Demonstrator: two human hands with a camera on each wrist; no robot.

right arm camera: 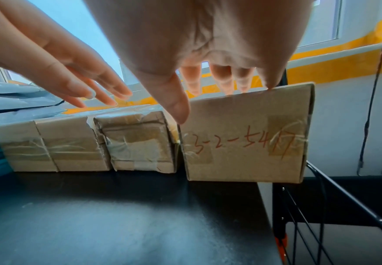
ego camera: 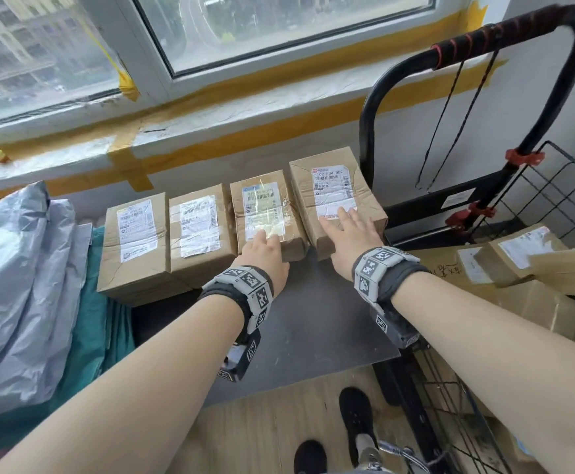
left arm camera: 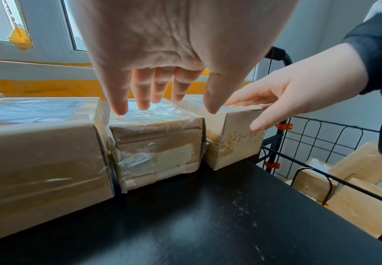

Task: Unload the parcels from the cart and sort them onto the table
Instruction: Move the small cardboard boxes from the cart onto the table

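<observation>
brown cardboard parcels, four of them, stood side by side in a row on the dark table (ego camera: 316, 323) under the window sill (ego camera: 210, 131), each with a white shipping label facing up. left hand (ego camera: 264, 256) lay flat with straight fingers on the near end of the third parcel (ego camera: 265, 213), counted from the left; in the left wrist view its fingertips (left arm camera: 119, 109) touched the taped top of that parcel, nothing gripped. right hand (ego camera: 349, 234) lay flat and spread on the fourth parcel (ego camera: 334, 196), the tallest, at the right end of the row; the right wrist view showed its fingertips (right arm camera: 270, 86) on the top edge and the thumb hanging loose in front of the near face, which carried red handwriting "3-2-54" followed by unclear strokes. no fingers curled round either box. third and fourth parcels were touching or nearly so; could not tell which. first parcel (ego camera: 132, 241) and second parcel (ego camera: 198, 230) sat pressed together. grey poly mailers (ego camera: 15, 268) were heaped at the left end of the table over a teal bag (ego camera: 98, 319). black wire cart (ego camera: 559, 200) stood just right of the table, more cardboard boxes (ego camera: 518, 254) lying inside it.
</observation>
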